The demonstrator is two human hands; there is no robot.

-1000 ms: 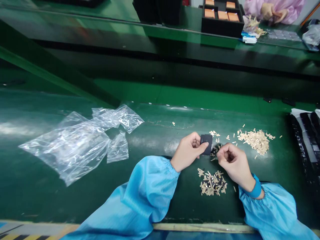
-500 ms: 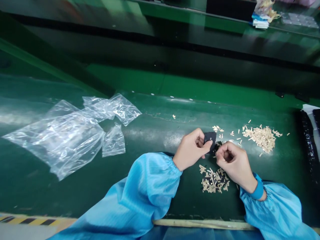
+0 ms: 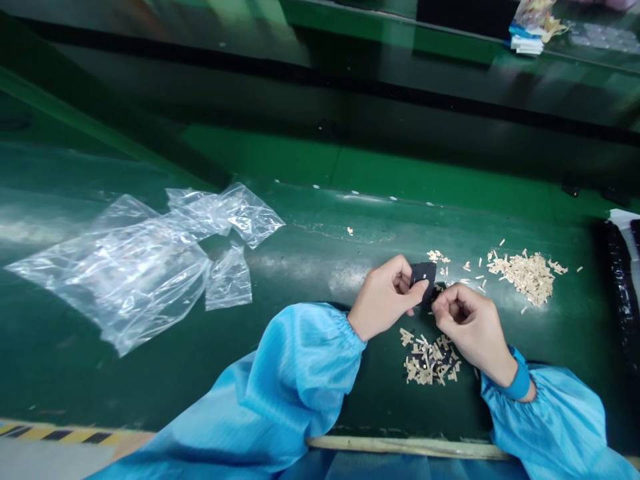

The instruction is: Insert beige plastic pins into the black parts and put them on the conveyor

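A small flat black piece is pinched between the thumb and fingers of my left hand. Just right of it, my right hand is closed in a pinch beside the piece's lower edge; whatever lies between its fingertips is too small to make out. Below the hands lies a pile of beige strips mixed with black bits. A larger heap of beige pieces sits to the right, and a few loose ones are scattered behind the hands.
Clear plastic bags lie on the green table at the left. A black tray-like object stands at the right edge. At the back is a raised shelf with a dark box and a small packet.
The whole view has shifted slightly. Both hands keep nearly the same pose, and the black piece in my left hand is tilted a little differently.
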